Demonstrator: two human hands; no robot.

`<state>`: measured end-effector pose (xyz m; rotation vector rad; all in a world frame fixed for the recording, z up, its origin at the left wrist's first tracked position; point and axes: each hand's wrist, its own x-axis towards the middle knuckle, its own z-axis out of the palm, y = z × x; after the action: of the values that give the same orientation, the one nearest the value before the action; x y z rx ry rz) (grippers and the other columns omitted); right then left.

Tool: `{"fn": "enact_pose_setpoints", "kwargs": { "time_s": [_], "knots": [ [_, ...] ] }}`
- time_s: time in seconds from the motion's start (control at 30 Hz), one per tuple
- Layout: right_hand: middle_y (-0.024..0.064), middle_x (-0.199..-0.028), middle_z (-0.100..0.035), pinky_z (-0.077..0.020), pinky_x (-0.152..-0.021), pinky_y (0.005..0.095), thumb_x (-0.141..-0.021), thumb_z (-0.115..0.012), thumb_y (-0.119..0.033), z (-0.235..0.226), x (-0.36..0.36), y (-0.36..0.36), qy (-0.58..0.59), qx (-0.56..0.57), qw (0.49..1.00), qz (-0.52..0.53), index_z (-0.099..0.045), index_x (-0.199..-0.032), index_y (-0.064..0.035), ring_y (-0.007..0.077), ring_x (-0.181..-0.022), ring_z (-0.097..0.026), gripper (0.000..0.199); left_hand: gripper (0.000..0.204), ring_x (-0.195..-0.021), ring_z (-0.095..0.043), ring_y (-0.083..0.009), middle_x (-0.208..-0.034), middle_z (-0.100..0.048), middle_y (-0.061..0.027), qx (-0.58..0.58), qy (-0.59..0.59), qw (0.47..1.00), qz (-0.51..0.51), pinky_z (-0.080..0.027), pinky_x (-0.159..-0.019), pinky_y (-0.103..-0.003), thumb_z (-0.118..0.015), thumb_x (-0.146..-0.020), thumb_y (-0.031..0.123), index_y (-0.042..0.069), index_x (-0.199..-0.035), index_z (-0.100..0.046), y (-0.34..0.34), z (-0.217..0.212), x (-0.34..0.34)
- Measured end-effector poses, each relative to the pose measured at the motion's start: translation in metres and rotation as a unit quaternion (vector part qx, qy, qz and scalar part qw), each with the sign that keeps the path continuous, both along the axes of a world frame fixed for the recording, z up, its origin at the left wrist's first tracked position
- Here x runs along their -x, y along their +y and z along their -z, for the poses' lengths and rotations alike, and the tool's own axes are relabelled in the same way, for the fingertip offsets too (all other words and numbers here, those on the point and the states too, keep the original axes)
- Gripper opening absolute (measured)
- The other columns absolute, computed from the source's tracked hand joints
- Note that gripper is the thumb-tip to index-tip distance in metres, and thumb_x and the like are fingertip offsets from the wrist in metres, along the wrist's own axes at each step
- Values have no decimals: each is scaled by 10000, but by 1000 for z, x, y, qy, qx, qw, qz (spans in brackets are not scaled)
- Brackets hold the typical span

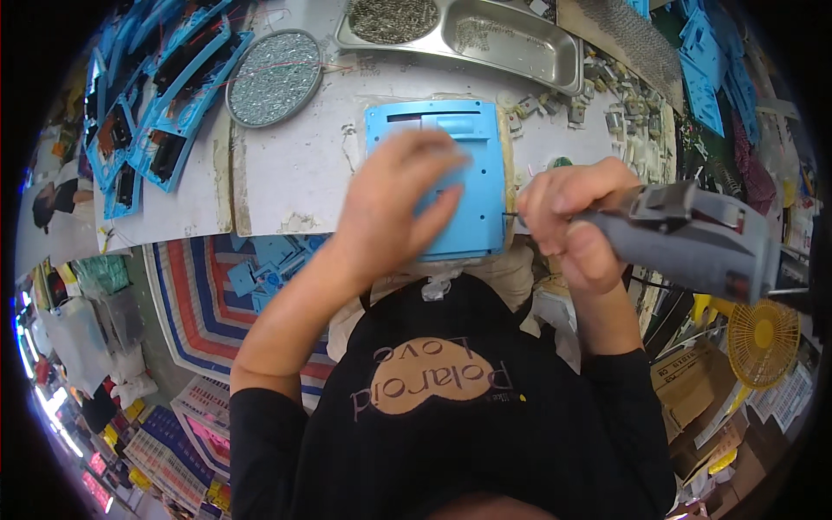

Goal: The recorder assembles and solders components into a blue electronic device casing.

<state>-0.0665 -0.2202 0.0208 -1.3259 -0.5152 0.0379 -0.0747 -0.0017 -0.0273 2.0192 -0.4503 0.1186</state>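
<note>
A light blue plastic panel with small holes and slots lies at the table's front edge, right before me. Over its left half hovers my left hand, blurred by motion, with thumb and fingers apart and no object visible between them. My right hand is wrapped round the front end of a grey electric screwdriver, held level to the right of the panel. Its thin dark bit points left, at the panel's right edge; whether the two touch I cannot tell.
A round dish of small silvery screws stands at the far left, beside stacked blue housings with wires. At the back is a metal tray of small parts. Loose metal pieces cover the right side. A yellow fan stands lower right.
</note>
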Motion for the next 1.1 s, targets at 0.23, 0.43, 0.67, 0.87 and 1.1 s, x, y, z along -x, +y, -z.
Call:
{"fn": "enact_pose_setpoints", "kwargs": {
  "time_s": [0.23,0.43,0.67,0.87,1.1],
  "knots": [
    [-35,-606,-455,-380,-577,306,-968,-588,-336,-51,-42,-13,-111,-118,983,-83,-511,-1092,-61,117,-524,-435,311,404,-1358,-478,-354,-1404,-563,-115,-271,-233,934,-12,-352,-1122,-610,-837,-741,259,69,-1056,-671,38,-40,-34],
    [-37,-641,-439,-379,-662,294,-997,-538,-272,-71,-65,-38,-83,-112,989,-56,-519,-1145,-55,88,-552,-417,263,213,-1077,-600,-220,-1081,-560,-87,107,-77,819,-559,-482,-972,-379,-622,-982,102,-25,-1149,-582,217,43,139],
    [-21,-656,-432,-385,-597,277,-1021,-539,-160,-46,-105,-18,7,-77,996,51,-551,-1160,-19,79,-528,-412,199,551,-1156,-626,-373,-1266,-634,-254,268,348,367,-820,-518,-908,-475,-736,-867,277,-61,-1279,-597,231,363,374],
    [2,-717,-452,-383,-622,273,-989,-593,-158,-52,-119,-21,-4,-30,995,97,-532,-1214,12,84,-583,-422,289,468,-1212,-528,-423,-1240,-604,-260,-185,129,602,-766,-397,-1072,-483,-677,-896,218,-55,-1264,-587,303,285,259],
    [58,-931,-534,-420,-838,309,-949,-647,-176,-61,-118,-14,-28,39,990,130,-408,-1440,54,142,-863,-519,592,190,-709,-614,-213,-830,-662,-119,-105,-232,864,-434,-492,-687,-333,-716,-919,176,-9,-879,-694,308,-83,-106]
  ]
}}
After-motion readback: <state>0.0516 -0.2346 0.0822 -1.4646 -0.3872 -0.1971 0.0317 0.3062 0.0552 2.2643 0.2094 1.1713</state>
